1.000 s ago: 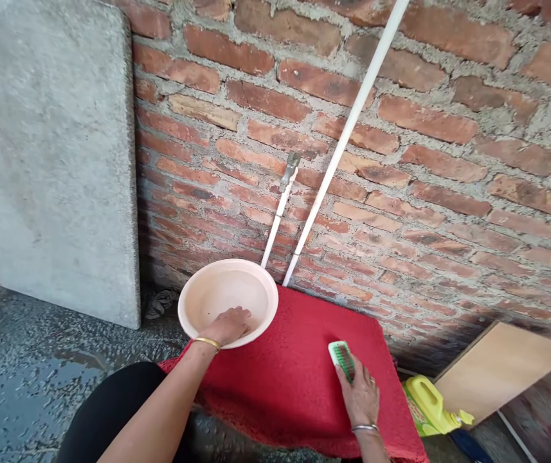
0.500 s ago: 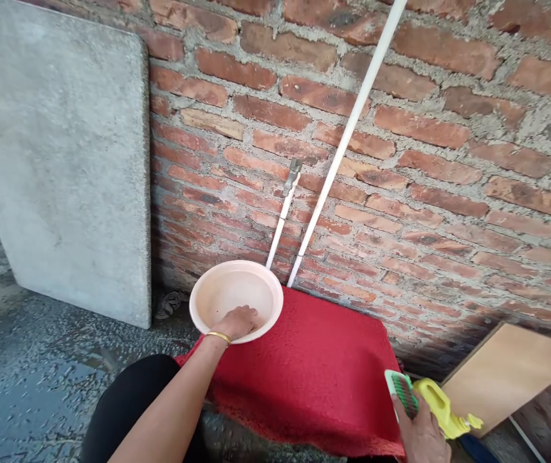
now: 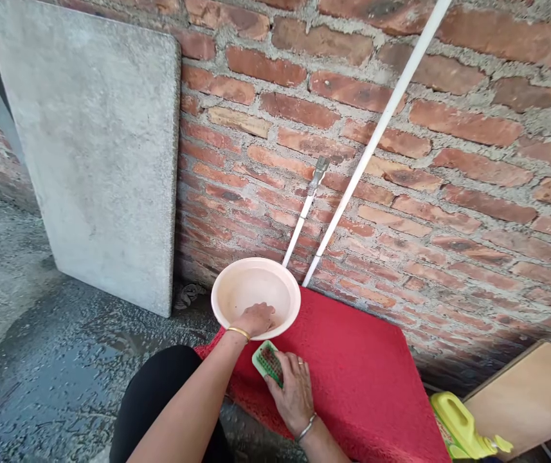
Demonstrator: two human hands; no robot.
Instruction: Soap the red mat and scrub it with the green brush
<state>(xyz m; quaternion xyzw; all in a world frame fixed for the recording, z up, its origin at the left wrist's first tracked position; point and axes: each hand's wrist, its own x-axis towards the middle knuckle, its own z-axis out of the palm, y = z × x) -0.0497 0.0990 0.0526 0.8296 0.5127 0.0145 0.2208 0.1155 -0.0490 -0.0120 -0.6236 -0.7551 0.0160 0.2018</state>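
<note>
A pale pink plastic basin (image 3: 256, 270) stands on the far left corner of a red cloth (image 3: 352, 366) spread over a low flat surface. Over its near rim reaches my left hand (image 3: 256, 318), a gold bangle at the wrist, with fingers loosely stretched inside the basin; the fingertips are partly hidden and nothing shows in them. Just in front of the basin, my right hand (image 3: 294, 389) grips a green scrub brush (image 3: 266, 360) from its right side. Dark bristles are visible on the brush, held low above or against the cloth; I cannot tell which.
A brick wall (image 3: 265, 109) rises behind, with two white pipes (image 3: 352, 186) along it. At left a grey slab (image 3: 96, 154) leans on the wall above wet floor (image 3: 77, 347). To the right are a yellow jug (image 3: 458, 424) and a tan board (image 3: 526, 392).
My right hand has carried the brush leftward from the cloth's right edge to just before the basin. My left hand stays in the basin. The view has shifted slightly left.
</note>
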